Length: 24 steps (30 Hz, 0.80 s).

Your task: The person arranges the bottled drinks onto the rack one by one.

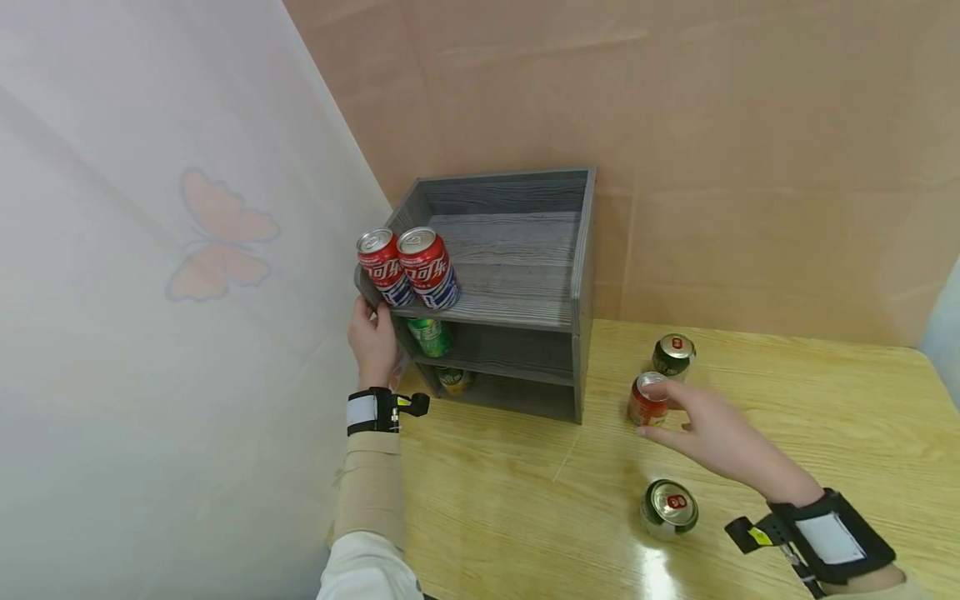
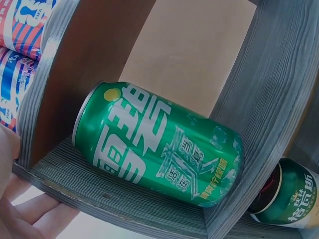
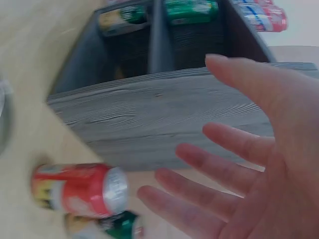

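My left hand (image 1: 372, 342) grips the left side panel of a grey wood-grain shelf unit (image 1: 510, 258), with fingers behind the panel in the left wrist view. Two red-and-blue soda cans (image 1: 430, 271) stand on its top level beside that hand. A green soda can (image 2: 159, 144) stands on the middle level, and a green-and-gold can (image 2: 294, 196) on the bottom one. Over the table, my right hand (image 1: 716, 429) is around a red soda can (image 1: 647, 407), fingers and thumb spread apart. The right wrist view shows a gap between the fingers and the red can (image 3: 82, 189).
One dark green can (image 1: 673, 357) stands just behind the red can on the wooden table (image 1: 810, 400). Another green can (image 1: 669, 508) is nearer the front. A white wall sheet (image 1: 150, 400) borders the shelf on the left, and a brown sheet (image 1: 750, 167) hangs behind.
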Each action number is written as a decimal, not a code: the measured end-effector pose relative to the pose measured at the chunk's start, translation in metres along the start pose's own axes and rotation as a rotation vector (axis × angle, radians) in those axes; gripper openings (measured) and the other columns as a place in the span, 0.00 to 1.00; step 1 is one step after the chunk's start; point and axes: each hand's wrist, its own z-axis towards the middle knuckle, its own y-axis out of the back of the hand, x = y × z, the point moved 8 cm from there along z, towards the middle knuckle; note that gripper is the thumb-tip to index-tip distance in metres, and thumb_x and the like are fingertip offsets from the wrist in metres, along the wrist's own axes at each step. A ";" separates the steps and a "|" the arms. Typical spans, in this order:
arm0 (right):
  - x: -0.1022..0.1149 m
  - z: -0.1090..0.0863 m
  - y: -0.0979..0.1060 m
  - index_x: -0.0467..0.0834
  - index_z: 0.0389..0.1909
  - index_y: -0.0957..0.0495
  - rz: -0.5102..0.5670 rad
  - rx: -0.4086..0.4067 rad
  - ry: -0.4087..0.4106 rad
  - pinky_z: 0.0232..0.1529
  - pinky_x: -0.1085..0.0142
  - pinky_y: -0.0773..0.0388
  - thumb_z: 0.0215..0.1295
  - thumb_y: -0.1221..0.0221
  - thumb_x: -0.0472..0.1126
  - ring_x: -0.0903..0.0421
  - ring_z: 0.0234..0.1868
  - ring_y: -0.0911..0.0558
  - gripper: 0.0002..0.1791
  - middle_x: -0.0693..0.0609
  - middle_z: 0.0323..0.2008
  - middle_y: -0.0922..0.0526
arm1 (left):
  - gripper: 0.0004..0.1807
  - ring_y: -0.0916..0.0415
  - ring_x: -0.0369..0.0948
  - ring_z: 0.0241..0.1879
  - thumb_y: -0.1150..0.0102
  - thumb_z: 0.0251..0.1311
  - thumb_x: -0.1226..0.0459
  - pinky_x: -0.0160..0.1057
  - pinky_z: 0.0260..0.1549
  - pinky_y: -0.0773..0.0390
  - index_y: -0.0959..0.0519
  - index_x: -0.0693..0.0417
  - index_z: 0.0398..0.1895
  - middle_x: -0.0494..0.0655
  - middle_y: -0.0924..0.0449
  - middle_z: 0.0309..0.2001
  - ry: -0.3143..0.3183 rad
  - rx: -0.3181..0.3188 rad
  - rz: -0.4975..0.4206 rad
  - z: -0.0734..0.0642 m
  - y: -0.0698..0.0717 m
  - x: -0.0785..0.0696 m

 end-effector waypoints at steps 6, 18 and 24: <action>-0.031 -0.028 -0.029 0.35 0.62 0.25 0.001 0.118 -0.103 0.46 0.43 0.20 0.59 0.29 0.60 0.37 0.51 0.18 0.41 0.40 0.53 0.18 | 0.17 0.23 0.46 0.60 0.51 0.78 0.63 0.48 0.58 0.23 0.25 0.57 0.65 0.53 0.21 0.62 0.007 -0.003 -0.001 0.001 0.000 0.003; -0.068 -0.065 -0.072 0.34 0.60 0.26 -0.015 0.216 -0.205 0.41 0.49 0.21 0.42 0.20 0.58 0.42 0.46 0.18 0.49 0.37 0.49 0.19 | 0.17 0.24 0.45 0.61 0.51 0.78 0.63 0.46 0.58 0.24 0.25 0.57 0.65 0.52 0.21 0.62 -0.004 -0.013 0.005 0.002 0.000 0.005; -0.073 -0.071 -0.083 0.35 0.56 0.25 -0.031 0.161 -0.172 0.38 0.53 0.21 0.34 0.18 0.56 0.49 0.40 0.18 0.48 0.43 0.43 0.18 | 0.17 0.24 0.44 0.61 0.51 0.78 0.62 0.47 0.59 0.24 0.25 0.57 0.64 0.51 0.21 0.62 -0.006 -0.016 -0.002 0.002 -0.001 0.006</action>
